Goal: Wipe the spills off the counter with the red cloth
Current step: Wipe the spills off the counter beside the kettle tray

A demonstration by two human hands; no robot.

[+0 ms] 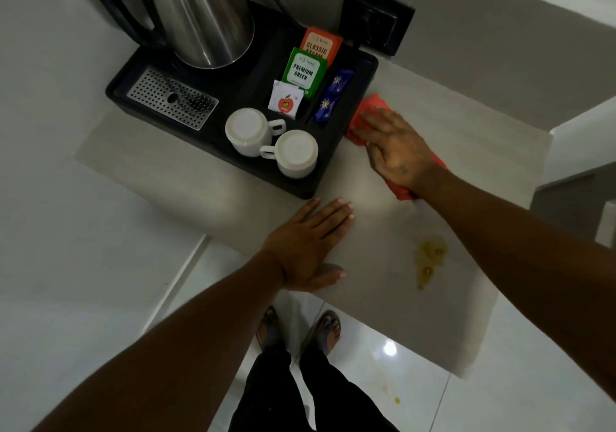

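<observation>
The right hand lay flat, fingers spread, pressing the crumpled red cloth against the pale stone-look counter, just beside the near right corner of the black plastic hospitality tray. The cloth was pinned under the palm, not pinched between fingers. The left hand rested open and flat on the counter in front of the tray, holding nothing, apparently as a brace. A yellowish liquid spill sat well in front of the tray, toward the counter's near edge, untouched by the cloth. The wiping seemed under way beside the tray, with the main spill not yet reached. The next move would call for drawing the cloth toward that spill, keeping pressure on it.
</observation>
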